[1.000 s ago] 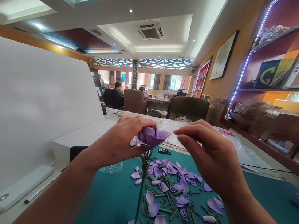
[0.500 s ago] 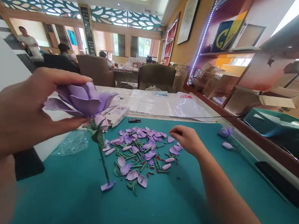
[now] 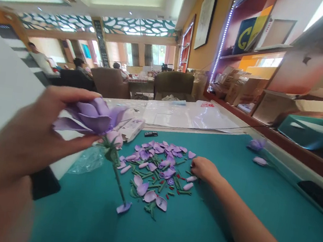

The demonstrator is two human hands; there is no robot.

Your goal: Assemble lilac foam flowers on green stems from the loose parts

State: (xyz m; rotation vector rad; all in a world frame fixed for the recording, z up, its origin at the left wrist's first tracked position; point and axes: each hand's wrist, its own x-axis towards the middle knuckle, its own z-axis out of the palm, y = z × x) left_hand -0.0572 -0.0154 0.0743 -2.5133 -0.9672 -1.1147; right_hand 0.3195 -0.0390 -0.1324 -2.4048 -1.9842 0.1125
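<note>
So — L hand pinching purple foam flower, R hand curled at petal pile's edge — open teal mat beyond.

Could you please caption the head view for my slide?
Left hand holds a purple foam flower; right hand rests by loose petals on teal mat.

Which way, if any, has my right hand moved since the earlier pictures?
Yes: the right hand has come down from above the pile of purple foam petals and now sits low at the pile's right edge.
</note>
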